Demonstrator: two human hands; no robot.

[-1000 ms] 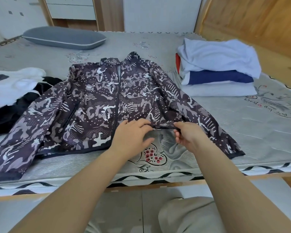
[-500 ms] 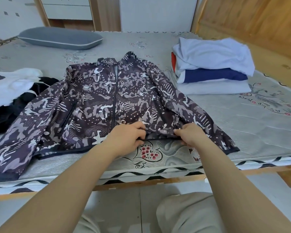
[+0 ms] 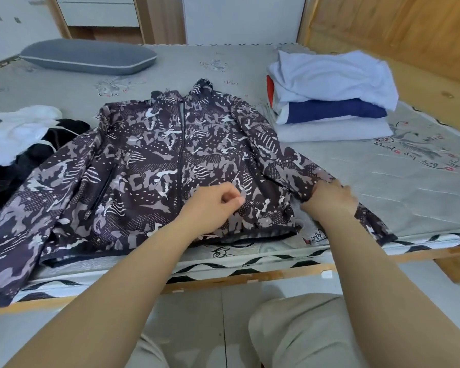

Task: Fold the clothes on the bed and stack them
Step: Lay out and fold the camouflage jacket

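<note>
Lying flat, jacket sleeve under right hand grip.

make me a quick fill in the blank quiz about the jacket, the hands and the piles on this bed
1. The right hand grips the jacket by one ____.
2. The jacket's front zipper is ____.
3. The top garment of the folded stack is ____ in colour.
4. The grey pillow lies at the far ____ of the bed.

Missing words: sleeve; closed; white; left
</note>
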